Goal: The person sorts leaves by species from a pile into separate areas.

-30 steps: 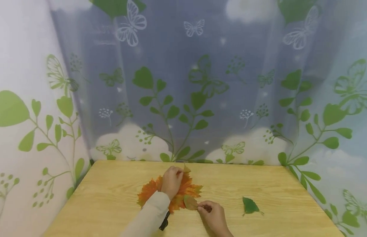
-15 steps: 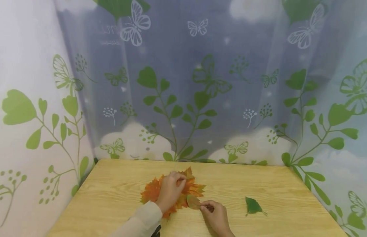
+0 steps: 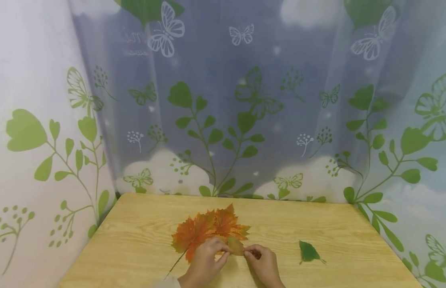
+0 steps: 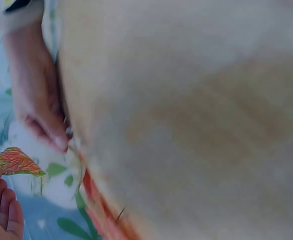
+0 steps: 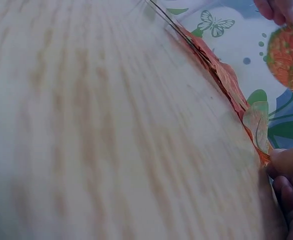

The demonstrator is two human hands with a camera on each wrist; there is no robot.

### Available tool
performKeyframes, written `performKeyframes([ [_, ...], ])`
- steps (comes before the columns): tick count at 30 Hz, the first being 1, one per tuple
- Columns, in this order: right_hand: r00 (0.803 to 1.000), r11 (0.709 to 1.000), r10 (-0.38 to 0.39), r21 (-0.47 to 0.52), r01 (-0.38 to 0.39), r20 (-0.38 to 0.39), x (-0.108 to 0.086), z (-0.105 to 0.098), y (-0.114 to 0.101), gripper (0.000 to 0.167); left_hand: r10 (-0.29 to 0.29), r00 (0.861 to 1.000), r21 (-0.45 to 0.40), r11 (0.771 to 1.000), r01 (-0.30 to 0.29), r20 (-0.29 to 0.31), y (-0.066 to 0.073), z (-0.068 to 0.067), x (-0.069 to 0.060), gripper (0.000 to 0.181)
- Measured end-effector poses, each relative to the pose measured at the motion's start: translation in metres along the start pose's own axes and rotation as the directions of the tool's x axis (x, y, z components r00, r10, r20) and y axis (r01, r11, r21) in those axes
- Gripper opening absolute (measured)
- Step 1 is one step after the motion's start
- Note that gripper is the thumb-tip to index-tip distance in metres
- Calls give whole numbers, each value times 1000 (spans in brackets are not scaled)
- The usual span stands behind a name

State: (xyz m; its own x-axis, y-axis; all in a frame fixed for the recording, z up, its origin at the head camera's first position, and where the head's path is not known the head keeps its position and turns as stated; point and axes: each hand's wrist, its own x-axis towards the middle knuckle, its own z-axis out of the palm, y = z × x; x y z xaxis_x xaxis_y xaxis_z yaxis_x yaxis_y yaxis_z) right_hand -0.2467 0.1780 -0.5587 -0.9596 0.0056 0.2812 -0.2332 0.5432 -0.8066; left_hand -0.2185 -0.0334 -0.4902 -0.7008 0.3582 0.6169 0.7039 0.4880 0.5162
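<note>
The person's left hand (image 3: 208,259) pinches a small red-and-green leaf (image 4: 17,162) between thumb and fingers. Just beside it, the right hand (image 3: 264,263) has thumb and fingertips closed on the end of a brownish-green leaf (image 3: 236,246), which lies between the two hands. Beyond the left hand, a spray of orange maple leaves (image 3: 201,228) lies toward the far edge of the wood-grain table (image 3: 143,224), its dark stem pointing away from that edge. A dark green leaf (image 3: 309,252) rests between the right hand and the table's right edge.
</note>
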Motion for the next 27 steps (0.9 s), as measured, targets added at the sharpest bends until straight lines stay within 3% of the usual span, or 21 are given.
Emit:
performKeyframes([
  [6,1000,1000,-14,-6,14,-14,1,0,-2,5,157,987,21,987,-158,40,1,8,-25,11],
  [11,1000,1000,-14,13,14,-11,1,-1,-3,6,170,967,-56,985,-163,188,-2,13,-37,7],
  [13,1000,1000,-8,26,9,-14,3,-2,-4,7,135,962,-91,989,-117,238,-4,15,-37,10],
  [18,1000,999,-27,39,27,-1,6,-1,-6,9,40,955,-120,993,-4,294,-6,18,-35,8],
  [20,1000,999,-28,39,28,1,6,-1,-7,9,-1,946,-145,988,51,325,-5,19,-34,9],
  [23,1000,999,-29,33,30,-5,6,-1,-8,8,-83,914,-177,970,165,397,0,18,-34,14],
  [27,1000,999,-31,31,31,-6,5,-1,-7,8,-190,861,-178,936,305,472,7,16,-35,16],
])
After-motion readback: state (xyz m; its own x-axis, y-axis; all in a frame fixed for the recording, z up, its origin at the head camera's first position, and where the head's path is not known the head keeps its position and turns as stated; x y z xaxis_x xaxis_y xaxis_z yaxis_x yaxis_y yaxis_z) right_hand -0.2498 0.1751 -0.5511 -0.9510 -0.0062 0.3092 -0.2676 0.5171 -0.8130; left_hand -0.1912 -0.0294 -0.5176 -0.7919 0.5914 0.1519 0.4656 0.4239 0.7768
